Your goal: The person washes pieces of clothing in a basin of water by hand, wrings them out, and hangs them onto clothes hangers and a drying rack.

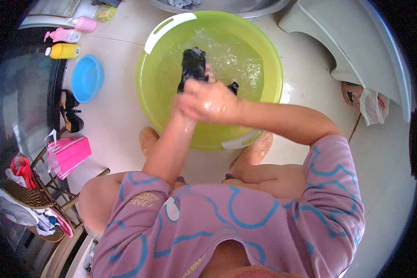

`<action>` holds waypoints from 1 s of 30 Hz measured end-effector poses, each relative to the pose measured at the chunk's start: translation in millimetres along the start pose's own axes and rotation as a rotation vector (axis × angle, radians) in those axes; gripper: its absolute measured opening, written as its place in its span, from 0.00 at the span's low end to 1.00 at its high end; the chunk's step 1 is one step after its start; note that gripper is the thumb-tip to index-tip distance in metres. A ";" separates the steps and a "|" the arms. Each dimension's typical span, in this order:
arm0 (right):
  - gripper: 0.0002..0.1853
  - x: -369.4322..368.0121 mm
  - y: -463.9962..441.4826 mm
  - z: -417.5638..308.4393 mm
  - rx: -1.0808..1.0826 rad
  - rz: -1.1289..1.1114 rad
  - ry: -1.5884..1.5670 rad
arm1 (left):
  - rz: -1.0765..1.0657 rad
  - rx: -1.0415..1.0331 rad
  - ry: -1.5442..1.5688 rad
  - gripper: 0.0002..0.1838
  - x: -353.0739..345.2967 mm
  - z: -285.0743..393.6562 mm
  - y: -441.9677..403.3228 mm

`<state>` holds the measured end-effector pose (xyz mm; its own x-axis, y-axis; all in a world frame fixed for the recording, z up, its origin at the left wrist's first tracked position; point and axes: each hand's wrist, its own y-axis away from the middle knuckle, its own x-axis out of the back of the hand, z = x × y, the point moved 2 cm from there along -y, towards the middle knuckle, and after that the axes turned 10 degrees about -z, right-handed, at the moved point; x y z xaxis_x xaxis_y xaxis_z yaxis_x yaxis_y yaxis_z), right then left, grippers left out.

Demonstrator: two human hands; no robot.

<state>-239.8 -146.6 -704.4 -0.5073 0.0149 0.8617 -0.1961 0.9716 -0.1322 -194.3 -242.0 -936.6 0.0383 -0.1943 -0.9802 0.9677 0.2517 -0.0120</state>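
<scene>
A wet black cloth (193, 62) is bunched up in my hands above the water in a big green tub (276, 60). My right hand (213, 101), wet and shiny, is closed over the cloth and pressed against my left hand (184, 105). The left one is closed too, slightly blurred and partly covered by the right. Some fingertips show beside the cloth. Another bit of black fabric (233, 87) pokes out past my right hand; whether it belongs to the same piece, I cannot tell. The water ripples around it.
Left of the tub are a blue basin (87, 78), a yellow bottle (64, 51), pink pump bottles (64, 35) and black shoes (70, 111). A wicker rack (32, 197) holds clothes beside a pink bag (69, 155). A metal basin (236, 8) stands ahead, a white plastic stool-like piece (343, 41) at right.
</scene>
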 end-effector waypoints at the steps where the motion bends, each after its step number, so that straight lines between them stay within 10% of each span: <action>1: 0.08 0.6 -3.9 17.9 -0.025 0.078 -0.006 | -0.029 -0.040 -0.103 0.20 19.1 -6.8 -4.4; 4: 0.14 -0.2 0.4 82.3 -0.342 0.044 0.036 | 0.393 0.040 -0.029 0.16 -141.4 17.0 -6.6; 9: 0.27 -33.0 35.2 100.9 -0.495 -0.023 0.192 | 0.788 -0.102 -0.665 0.16 -106.8 56.5 17.4; 13: 0.39 -54.2 38.0 93.4 -0.343 -0.339 0.328 | 0.715 -0.005 -0.390 0.15 -92.0 54.8 16.9; 16: 0.22 -39.4 10.0 102.9 -0.525 -0.565 0.076 | 0.877 0.044 -0.160 0.18 -74.5 41.4 7.4; 22: 0.24 -35.6 12.3 170.8 -0.915 0.040 -0.646 | 0.562 -0.021 -0.459 0.29 -103.0 45.2 12.2; 25: 0.27 -4.9 15.3 136.2 -0.940 -0.270 -1.602 | 0.368 0.033 -0.450 0.34 -137.1 58.2 14.4; 30: 0.22 15.9 19.1 111.2 -0.553 -0.242 -1.786 | 0.058 0.123 -0.209 0.28 -168.3 65.7 10.9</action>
<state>-345.0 -154.1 -747.7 -0.7449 0.0078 -0.6671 -0.3157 0.8767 0.3628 -173.9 -268.9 -758.7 0.1324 -0.3777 -0.9164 0.9850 0.1529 0.0793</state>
